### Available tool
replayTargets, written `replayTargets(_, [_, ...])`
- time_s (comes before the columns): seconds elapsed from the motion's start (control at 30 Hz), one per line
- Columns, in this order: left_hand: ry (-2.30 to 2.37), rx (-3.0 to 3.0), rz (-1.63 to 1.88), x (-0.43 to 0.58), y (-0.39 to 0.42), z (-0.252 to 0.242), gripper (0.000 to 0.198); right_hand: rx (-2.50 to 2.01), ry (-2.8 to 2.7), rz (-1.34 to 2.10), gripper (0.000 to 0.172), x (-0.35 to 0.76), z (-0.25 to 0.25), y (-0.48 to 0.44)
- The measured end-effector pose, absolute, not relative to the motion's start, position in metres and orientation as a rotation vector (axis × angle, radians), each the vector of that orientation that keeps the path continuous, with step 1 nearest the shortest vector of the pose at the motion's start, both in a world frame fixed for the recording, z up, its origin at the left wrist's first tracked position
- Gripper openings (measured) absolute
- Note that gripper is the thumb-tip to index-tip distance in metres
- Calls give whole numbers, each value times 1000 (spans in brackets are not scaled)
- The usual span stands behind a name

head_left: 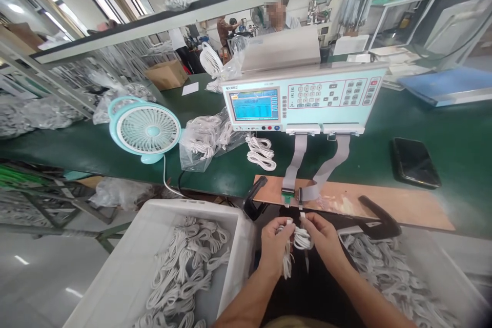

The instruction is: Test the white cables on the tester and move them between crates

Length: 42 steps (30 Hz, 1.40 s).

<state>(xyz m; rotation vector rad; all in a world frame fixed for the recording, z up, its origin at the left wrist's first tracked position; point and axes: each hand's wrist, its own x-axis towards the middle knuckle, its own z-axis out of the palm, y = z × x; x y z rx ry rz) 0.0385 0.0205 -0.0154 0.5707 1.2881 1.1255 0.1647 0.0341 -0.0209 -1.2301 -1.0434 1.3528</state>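
My left hand (274, 243) pinches a white connector end of a bundled white cable (287, 264), whose loops hang below the fingers. Beside it, my right hand (323, 238) is closed on another white connector end, with a coiled white cable (303, 239) between the two hands. Both hands are just below the wooden board (346, 205) at the table edge. A small green circuit board (288, 199) and a dark ribbon connector (301, 196) sit on the board's edge. Grey ribbon cables run from them up to the tester (330, 113) with a lit blue screen.
A white bin (230, 215) of bundled cables stands at the lower left, with more cables (395, 271) at the lower right. On the table are a turquoise fan (152, 131), bagged cables (203, 138), a coil (261, 152) and a black phone (416, 162). Clamps hold the wooden board. A person sits behind.
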Motion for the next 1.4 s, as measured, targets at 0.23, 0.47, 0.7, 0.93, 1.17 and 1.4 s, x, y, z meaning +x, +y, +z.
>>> replayTargets(0.23, [1243, 744, 962, 20, 37, -13, 37, -1215, -878, 1426, 36, 159, -16, 38])
replayTargets(0.47, [1162, 925, 793, 5, 49, -10, 31, -1159, -531, 1635, 36, 153, -12, 43])
replayTargets(0.7, [1215, 857, 961, 17, 53, -12, 34, -1184, -520, 1590, 38, 150, -9, 44])
replayTargets(0.93, [1181, 827, 1045, 22, 53, -17, 38, -1214, -604, 1545, 38, 152, -15, 42])
replayTargets(1.17, [1107, 661, 1112, 30, 46, -21, 39, -1172, -551, 1604, 34, 152, -16, 41])
replayTargets(1.4, [1061, 591, 1213, 38, 49, -23, 38, -1123, -544, 1647, 31, 151, -14, 42])
